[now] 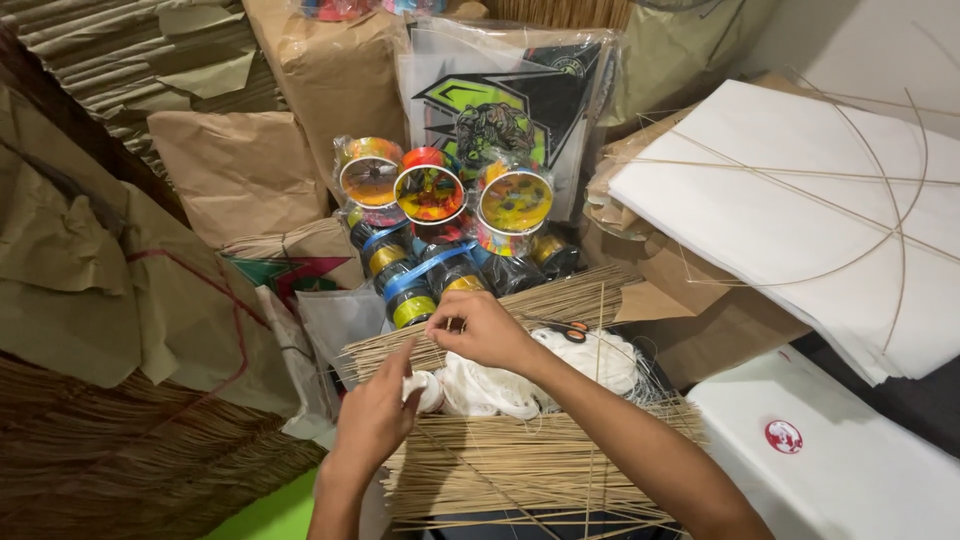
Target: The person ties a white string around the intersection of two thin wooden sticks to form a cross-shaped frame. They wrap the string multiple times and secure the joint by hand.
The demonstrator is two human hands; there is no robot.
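My left hand [375,415] rests over a bundle of thin bamboo sticks [520,465], index finger stretched up toward a second stick bundle [560,300] behind it. My right hand [485,330] hovers just above, fingers pinched together on what looks like a thin stick or thread; too fine to tell which. Between the two bundles lies a heap of white thread [520,385]. Orange-handled scissors [572,330] lie on the thread beside my right wrist.
Several colourful thread spools [430,195] wrapped in plastic stand behind the sticks. A stack of white paper kites [800,220] with bowed sticks lies at right, a white box [830,460] below it. Brown paper parcels [240,170] and straw bundles fill the left.
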